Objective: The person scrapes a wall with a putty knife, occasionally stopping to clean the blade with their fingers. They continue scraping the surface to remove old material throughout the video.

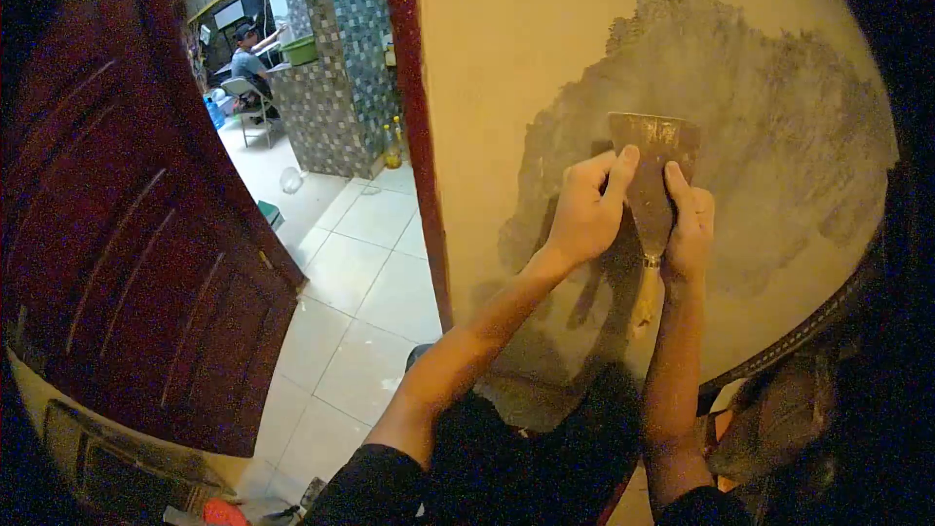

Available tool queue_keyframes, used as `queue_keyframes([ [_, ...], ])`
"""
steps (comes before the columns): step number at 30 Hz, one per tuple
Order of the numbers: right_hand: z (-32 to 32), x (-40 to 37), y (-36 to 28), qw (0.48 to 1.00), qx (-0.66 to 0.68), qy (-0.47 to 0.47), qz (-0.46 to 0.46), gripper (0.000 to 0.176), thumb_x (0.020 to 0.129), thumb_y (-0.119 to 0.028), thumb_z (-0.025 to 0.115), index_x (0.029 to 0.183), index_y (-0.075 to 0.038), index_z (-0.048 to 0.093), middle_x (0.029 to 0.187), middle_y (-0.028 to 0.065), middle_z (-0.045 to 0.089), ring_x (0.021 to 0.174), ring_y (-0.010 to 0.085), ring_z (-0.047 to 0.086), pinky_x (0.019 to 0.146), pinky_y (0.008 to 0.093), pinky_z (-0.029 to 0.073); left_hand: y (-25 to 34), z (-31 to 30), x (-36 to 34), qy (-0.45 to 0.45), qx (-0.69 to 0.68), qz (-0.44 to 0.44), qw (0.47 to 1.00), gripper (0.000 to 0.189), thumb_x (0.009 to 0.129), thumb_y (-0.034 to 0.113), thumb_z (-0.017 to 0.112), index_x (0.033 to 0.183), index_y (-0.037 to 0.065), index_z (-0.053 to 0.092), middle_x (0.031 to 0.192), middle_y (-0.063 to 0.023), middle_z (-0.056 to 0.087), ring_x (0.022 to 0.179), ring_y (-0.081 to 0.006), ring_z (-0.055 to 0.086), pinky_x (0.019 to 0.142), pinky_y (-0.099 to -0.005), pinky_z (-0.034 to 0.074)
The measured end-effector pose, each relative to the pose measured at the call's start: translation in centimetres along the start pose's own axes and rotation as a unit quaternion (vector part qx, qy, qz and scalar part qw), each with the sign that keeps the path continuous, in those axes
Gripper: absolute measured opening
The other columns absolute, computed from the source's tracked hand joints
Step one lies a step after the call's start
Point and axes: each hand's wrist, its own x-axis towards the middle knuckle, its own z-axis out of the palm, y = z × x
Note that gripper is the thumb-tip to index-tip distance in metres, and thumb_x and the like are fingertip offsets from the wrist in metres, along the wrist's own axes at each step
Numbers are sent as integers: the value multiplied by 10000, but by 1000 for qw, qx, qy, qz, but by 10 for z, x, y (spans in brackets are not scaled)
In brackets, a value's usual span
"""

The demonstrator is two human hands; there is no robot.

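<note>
A wide putty knife (654, 197) is held upright in front of the wall, its blade edge up and its wooden handle pointing down. My left hand (587, 206) grips the left side of the blade, thumb on its face. On the right side, my right hand (691, 234) is closed on the blade, its thumb also laid on the face. Behind them the cream wall (506, 29) bears a large rough grey patch (769, 127), and the hands' shadows fall on it.
A dark red door (136, 205) stands open at left, beside a red door frame (413, 117). Beyond lies a tiled floor (355, 273) with a seated person (251, 63), a mosaic-tiled counter (326, 122) and yellow bottles (392, 144). A dark bag-like object (779, 419) sits at lower right.
</note>
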Motion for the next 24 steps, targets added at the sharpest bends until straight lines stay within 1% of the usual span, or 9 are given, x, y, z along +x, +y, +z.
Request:
queue_keyframes([
  [4, -2, 10, 12, 1000, 8, -2, -14, 328, 892, -232, 638, 617, -57, 600, 617, -24, 587, 501, 67, 452, 467, 247, 341, 2, -1, 4, -36, -26, -37, 998, 446, 993, 304, 460, 679, -13, 463, 542, -40, 401, 561, -83, 367, 502, -289, 333],
  [8, -5, 12, 22, 999, -29, 22, -28, 241, 854, -219, 687, 706, -34, 641, 654, -3, 607, 566, 86, 510, 531, 250, 401, -7, 3, 9, -23, -28, -1, 999, 445, 1001, 299, 444, 689, -18, 457, 564, -35, 389, 582, -76, 368, 516, -281, 335],
  [10, -1, 11, 11, 999, 3, -36, 3, 214, 851, -220, 691, 770, -24, 662, 695, 17, 632, 606, 91, 542, 554, 251, 426, -7, 6, 9, -5, -73, 3, 997, 371, 1001, 278, 452, 757, 17, 555, 669, 36, 515, 617, -55, 415, 531, -247, 353],
  [13, 1, 12, 16, 999, -51, 5, 1, 211, 862, -222, 677, 810, -17, 668, 741, 25, 658, 628, 87, 556, 572, 247, 440, -12, 7, 11, 5, -46, -16, 999, 368, 998, 280, 462, 760, 22, 573, 670, 35, 525, 629, -59, 433, 542, -245, 368],
  [14, 4, 12, 14, 999, -52, 6, 2, 211, 862, -222, 677, 810, -17, 668, 741, 25, 658, 628, 87, 556, 572, 247, 440, -14, 6, 12, 4, -47, -17, 999, 368, 998, 280, 462, 760, 22, 573, 670, 35, 525, 629, -59, 433, 542, -245, 368],
  [16, 12, 11, 2, 999, 17, -42, -3, 221, 876, -230, 660, 853, -11, 672, 761, 27, 668, 630, 88, 564, 572, 254, 445, -12, 10, 14, 39, -30, 11, 999, 419, 997, 280, 462, 694, -9, 477, 583, -17, 397, 589, -85, 357, 508, -294, 317],
  [18, 7, 19, 14, 999, -29, -8, -18, 238, 894, -242, 634, 829, -17, 679, 715, 17, 663, 596, 96, 557, 562, 269, 446, -9, 14, 16, 42, -9, -16, 999, 413, 989, 280, 480, 686, 0, 490, 582, -16, 424, 586, -84, 368, 503, -294, 326],
  [20, 8, 25, 5, 998, -47, -38, -32, 275, 904, -251, 612, 801, -5, 674, 685, 22, 656, 589, 100, 554, 554, 284, 446, 2, 15, 23, 44, -14, -67, 997, 422, 985, 294, 487, 682, 2, 517, 574, -5, 446, 575, -80, 375, 498, -297, 330],
  [24, 27, 46, -9, 993, -63, 5, -96, 315, 905, -255, 595, 749, 13, 650, 633, 27, 635, 568, 82, 534, 532, 279, 427, 24, 17, 47, 57, 50, -26, 997, 430, 992, 311, 467, 710, 0, 558, 610, 6, 509, 583, -74, 420, 519, -279, 364],
])
